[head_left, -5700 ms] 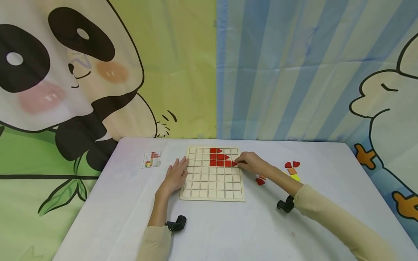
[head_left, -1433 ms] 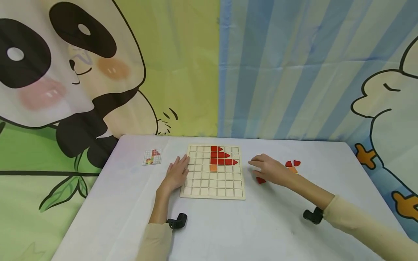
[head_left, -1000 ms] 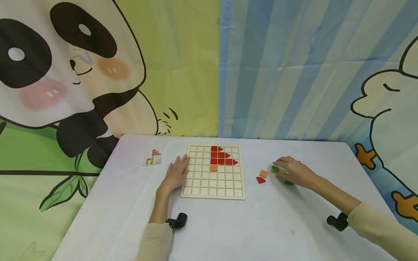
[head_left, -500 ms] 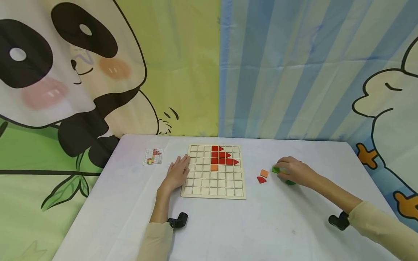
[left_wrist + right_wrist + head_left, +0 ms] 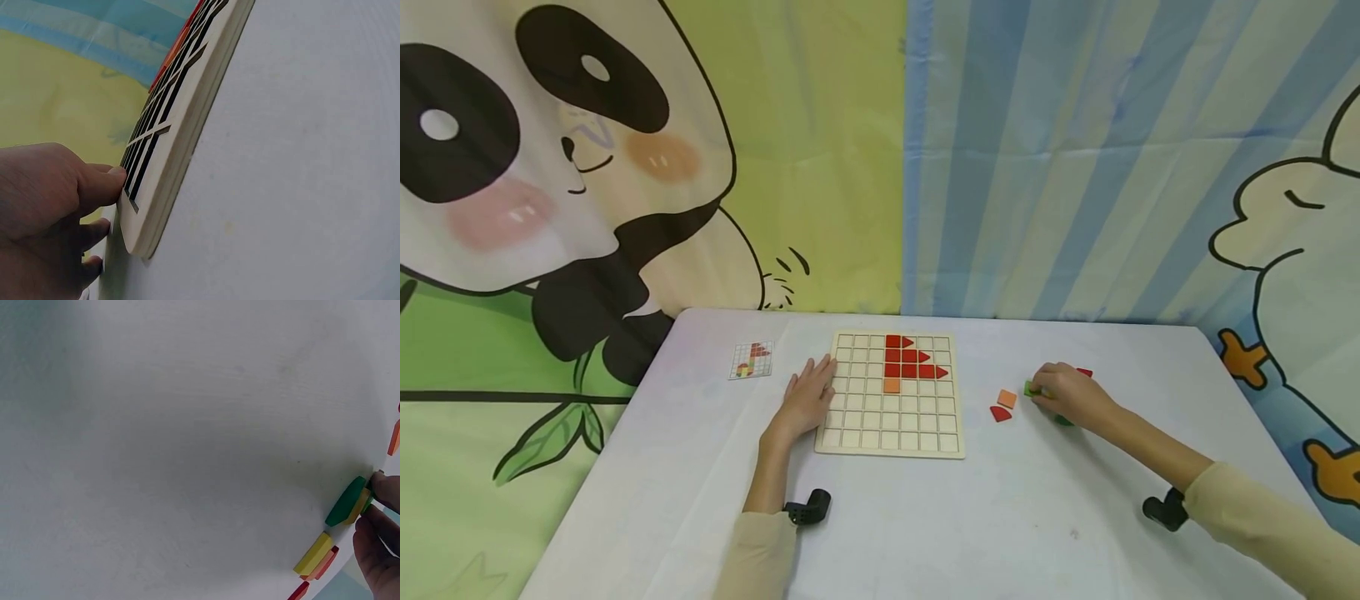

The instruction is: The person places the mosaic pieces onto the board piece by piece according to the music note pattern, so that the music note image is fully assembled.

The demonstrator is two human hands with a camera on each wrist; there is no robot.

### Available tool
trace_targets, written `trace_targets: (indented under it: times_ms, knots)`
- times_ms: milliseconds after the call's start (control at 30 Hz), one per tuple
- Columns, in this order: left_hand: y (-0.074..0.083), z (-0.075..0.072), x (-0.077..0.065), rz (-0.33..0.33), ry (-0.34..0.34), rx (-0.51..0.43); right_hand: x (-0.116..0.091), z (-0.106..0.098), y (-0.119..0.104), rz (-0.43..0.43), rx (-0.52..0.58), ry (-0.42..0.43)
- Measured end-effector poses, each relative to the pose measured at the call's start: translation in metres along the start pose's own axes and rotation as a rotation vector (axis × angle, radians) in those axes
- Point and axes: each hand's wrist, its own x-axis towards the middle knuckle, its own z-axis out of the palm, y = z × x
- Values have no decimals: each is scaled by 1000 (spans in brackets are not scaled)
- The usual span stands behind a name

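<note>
My left hand (image 5: 807,400) lies at the left edge of the wooden grid board (image 5: 880,425), thumb (image 5: 103,187) touching its rim, fingers spread. On the board, red squares (image 5: 892,357) and pointed red pieces (image 5: 942,372) form rows above one orange square (image 5: 891,385). To the right of the board, my right hand (image 5: 1071,393) reaches down to the table, fingertips and thumb pinching a light green piece (image 5: 1028,388). Right beside those fingertips, the right wrist view shows a dark green rounded piece (image 5: 345,503) and a yellow-orange piece (image 5: 356,509).
An orange square (image 5: 1007,399) and a red rounded piece (image 5: 1000,413) lie between board and right hand. Beyond that hand is another red piece (image 5: 1084,372). A yellow block (image 5: 312,553) shows in the right wrist view. A printed pattern card (image 5: 751,360) lies left on the white table (image 5: 925,533).
A red pointed piece was laid on the board, then an orange square appeared below the red rows. My right hand moved right to the green pieces. My left hand stayed put.
</note>
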Motion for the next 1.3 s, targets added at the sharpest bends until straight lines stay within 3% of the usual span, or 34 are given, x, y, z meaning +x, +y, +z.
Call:
trace_targets:
  times_ms: [300,467,533,733,833,1033,1300]
  knots:
    - [1,0,-2,8,20,-4,10,-2,-17,-49,-87,108]
    - [0,2,-4,8,33,-5,34,-6,-54,-26,12,51]
    - [-1,2,-4,2,28,-5,44,-4,-73,-88,56,43]
    - [-2,1,-3,6,18,-2,70,18,-121,-430,115,117]
    - [0,1,-3,28,35,-15,83,30,-136,-508,123,129]
    - [0,1,-2,18,30,-12,100,44,-150,-489,82,80]
    - [-2,1,0,3,7,2,105,50,-156,-469,21,48]
